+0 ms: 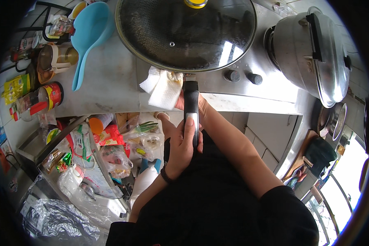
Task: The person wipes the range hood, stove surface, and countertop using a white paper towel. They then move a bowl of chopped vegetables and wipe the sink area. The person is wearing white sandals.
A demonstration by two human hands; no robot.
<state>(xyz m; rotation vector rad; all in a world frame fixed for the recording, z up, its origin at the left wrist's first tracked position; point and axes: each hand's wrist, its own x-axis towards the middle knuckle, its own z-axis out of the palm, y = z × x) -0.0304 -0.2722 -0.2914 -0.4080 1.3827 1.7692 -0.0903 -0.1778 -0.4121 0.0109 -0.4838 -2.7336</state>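
Note:
A large frying pan with a domed glass lid [184,37] sits at the top centre over the steel stove. My left hand [183,143] is closed around the pan's black handle [191,98], its thumb lying along the pale strip on top. My right hand [184,100] is mostly hidden behind the handle, at the lower right of a folded paper towel [165,92] with brown stains. The fingers seen there hold the towel, whose upper edge meets the pan's rim. The lid's yellow knob [196,2] shows at the picture's upper edge.
A blue plastic ladle [90,33] lies on the counter at left, beside jars and bottles. Two stove knobs [233,75] are right of the pan handle. A large metal pot [304,55] stands on the right burner. Below the counter's left side are bagged foods and a shelf [33,143].

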